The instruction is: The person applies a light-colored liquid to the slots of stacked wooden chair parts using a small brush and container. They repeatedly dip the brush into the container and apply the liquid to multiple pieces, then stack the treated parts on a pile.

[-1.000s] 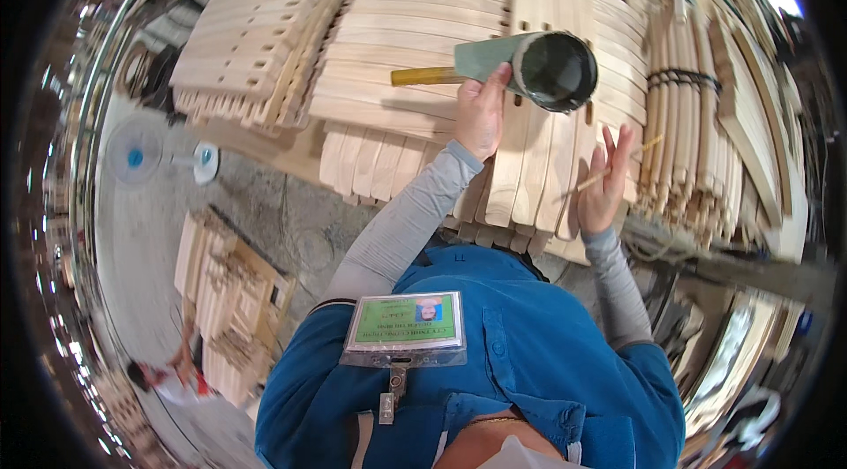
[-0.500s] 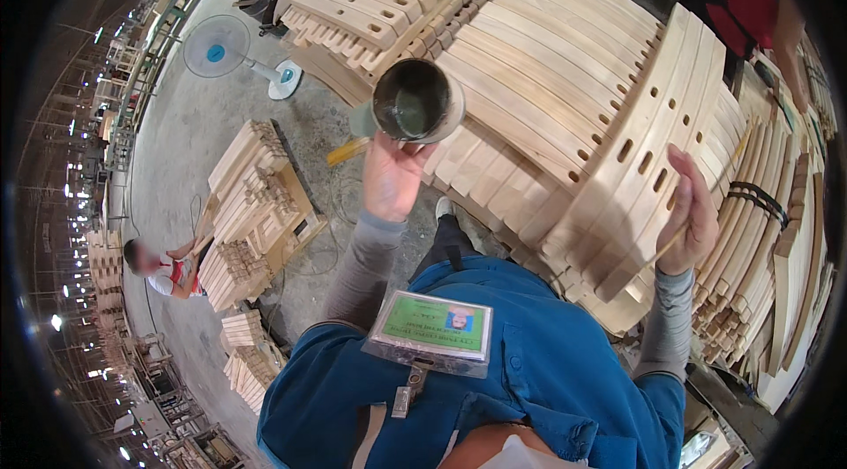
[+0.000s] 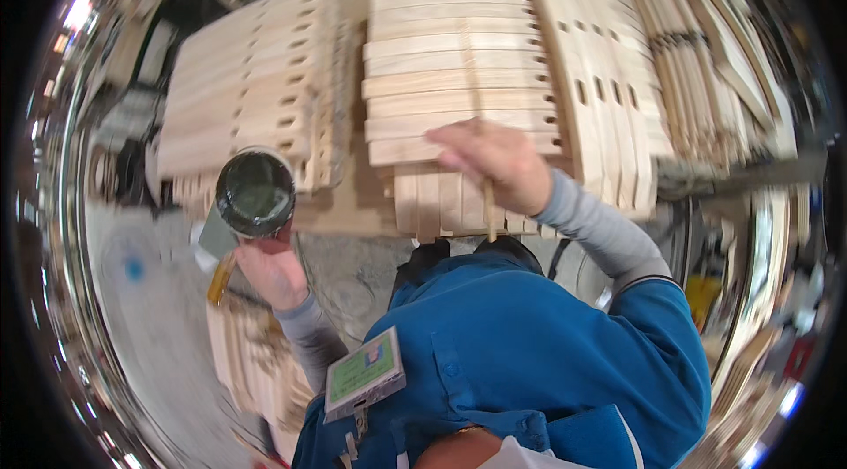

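Observation:
My left hand point(image 3: 272, 273) is closed around a round cup point(image 3: 256, 197) with a dark, wet-looking inside. Beside the cup, at the same hand, are a flat greyish blade-like piece point(image 3: 217, 238) and a yellow handle point(image 3: 221, 280); whether they are one tool I cannot tell. A long thin wooden stick point(image 3: 490, 215) is pinched in my right hand point(image 3: 501, 162), pointing away over a stack of pale wooden slats point(image 3: 450, 85). Its far end is blurred against the slats, so whether it touches them is unclear. My right hand hovers over the stack's near edge.
Slotted boards form a stack at the left point(image 3: 238, 81); longer slotted boards point(image 3: 593, 63) lie right of the slats. Farther right are curved pieces bound with a black strap point(image 3: 679, 41). More wooden parts point(image 3: 251, 354) lie low at the left, near a blurred fan point(image 3: 132, 268).
The view has swung round, blurring the surroundings. My right hand has moved inward from the right-hand boards to the middle slats, carrying the stick. My left hand still holds the cup.

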Demonstrator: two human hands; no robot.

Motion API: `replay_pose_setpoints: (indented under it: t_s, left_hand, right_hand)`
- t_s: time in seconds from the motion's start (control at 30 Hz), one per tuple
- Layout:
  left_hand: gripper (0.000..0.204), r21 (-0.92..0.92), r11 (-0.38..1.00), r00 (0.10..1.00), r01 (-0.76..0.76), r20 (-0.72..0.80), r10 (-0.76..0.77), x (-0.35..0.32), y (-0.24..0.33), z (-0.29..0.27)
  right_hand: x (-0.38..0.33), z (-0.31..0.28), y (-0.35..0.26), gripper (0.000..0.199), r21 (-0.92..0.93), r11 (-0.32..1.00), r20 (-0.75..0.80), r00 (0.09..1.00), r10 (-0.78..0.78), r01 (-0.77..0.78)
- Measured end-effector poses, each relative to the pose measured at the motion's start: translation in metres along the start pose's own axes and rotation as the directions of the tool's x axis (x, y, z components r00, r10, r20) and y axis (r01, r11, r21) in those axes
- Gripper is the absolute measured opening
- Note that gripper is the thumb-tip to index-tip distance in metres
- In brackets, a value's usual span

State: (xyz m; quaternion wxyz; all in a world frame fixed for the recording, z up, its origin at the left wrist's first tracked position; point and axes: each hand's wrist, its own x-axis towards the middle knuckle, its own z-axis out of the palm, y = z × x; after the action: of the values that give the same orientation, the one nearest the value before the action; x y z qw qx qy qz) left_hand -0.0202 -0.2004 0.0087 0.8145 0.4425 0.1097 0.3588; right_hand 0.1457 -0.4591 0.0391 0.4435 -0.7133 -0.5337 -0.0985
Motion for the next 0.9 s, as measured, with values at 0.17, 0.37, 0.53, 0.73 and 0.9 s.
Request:
replay_pose_setpoints:
  t_s: [0.17, 0.37, 0.53, 0.73, 0.9]
  left_hand:
    - [0.02, 0.035, 0.986, 0.976, 0.161, 0.146, -0.164, 0.046, -0.028, 0.01]
    - [0.016, -0.01, 0.964, 0.868, 0.266, 0.437, -0.235, 0.049, -0.062, 0.078]
    - [0.017, 0.015, 0.963, 0.811, 0.269, 0.535, -0.235, 0.018, -0.061, 0.104]
    - [0.027, -0.069, 0.96, 0.757, 0.272, 0.631, -0.17, -0.026, -0.056, 0.101]
    - [0.041, -0.297, 0.752, 0.69, 0.588, 0.67, -0.274, -0.075, -0.045, 0.066]
  right_hand:
    - [-0.033, 0.02, -0.039, 0.048, 0.189, 0.935, -0.233, 0.911, 0.34, -0.301]
    - [-0.091, -0.003, -0.083, 0.06, 0.017, 0.868, -0.555, 0.718, 0.42, -0.495]
    - [-0.119, -0.012, -0.114, 0.047, 0.145, 0.825, -0.679, 0.552, 0.485, -0.546]
    - [-0.141, -0.02, -0.136, 0.02, 0.37, 0.84, -0.666, 0.517, 0.538, -0.398]
    - [-0.152, -0.022, -0.136, 0.026, 0.456, 0.831, -0.543, 0.64, 0.543, -0.318]
